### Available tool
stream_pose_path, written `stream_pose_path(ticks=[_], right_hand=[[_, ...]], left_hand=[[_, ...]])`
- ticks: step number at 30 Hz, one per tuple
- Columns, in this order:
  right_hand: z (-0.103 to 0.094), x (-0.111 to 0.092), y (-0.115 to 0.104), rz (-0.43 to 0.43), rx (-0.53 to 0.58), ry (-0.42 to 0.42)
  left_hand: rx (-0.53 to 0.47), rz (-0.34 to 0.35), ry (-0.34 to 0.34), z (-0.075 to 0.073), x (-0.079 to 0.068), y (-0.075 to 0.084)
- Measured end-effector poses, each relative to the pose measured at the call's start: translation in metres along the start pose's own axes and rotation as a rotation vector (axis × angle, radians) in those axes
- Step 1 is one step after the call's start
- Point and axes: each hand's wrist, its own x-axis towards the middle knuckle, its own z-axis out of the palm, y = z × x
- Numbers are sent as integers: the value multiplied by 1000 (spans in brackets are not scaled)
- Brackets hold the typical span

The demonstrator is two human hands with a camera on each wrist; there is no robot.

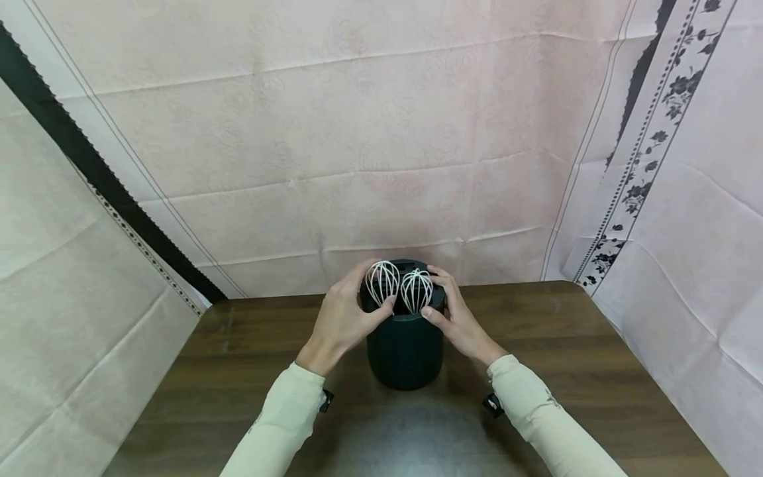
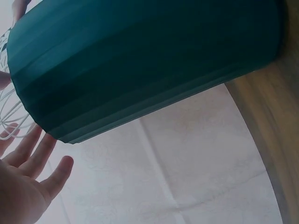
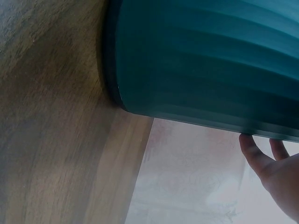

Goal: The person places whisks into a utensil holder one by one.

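Note:
A dark green ribbed utensil holder stands upright on the table, with two white wire whisks rising from its top. My left hand holds the left whisk, its thumb in front and fingers behind. On the other side, my right hand has its thumb and forefinger about the right whisk. In the left wrist view, the left hand's outer fingers spread beside the holder's rim. Two right fingertips touch the holder's outer wall in the right wrist view. The whisk handles are hidden inside the holder.
The brown wooden table reaches back to a pale hanging cloth just behind the holder. More pale cloth hangs at the left and right sides. Each wrist carries a small black device.

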Motion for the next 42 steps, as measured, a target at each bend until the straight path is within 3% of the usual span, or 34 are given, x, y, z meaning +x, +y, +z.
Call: stream_pose_path(ticks=[7,14,20,36,42], right_hand=[[-2,4,1,2,-1,2],[-5,-1,-3,29,-26,-34],[-10,10,-7,2,-17,-20],[-15,2,-8,60,-28,-56],[-25,-3,-18,96,-130,-44]], left_hand=[[-1,6,44,1,3,0],[-7,-47,-1,1,1,5],[37,-38,-3,-1,6,9],[17,-68,-39,12,-9,13],[19,-89,-19,11,-16,7]])
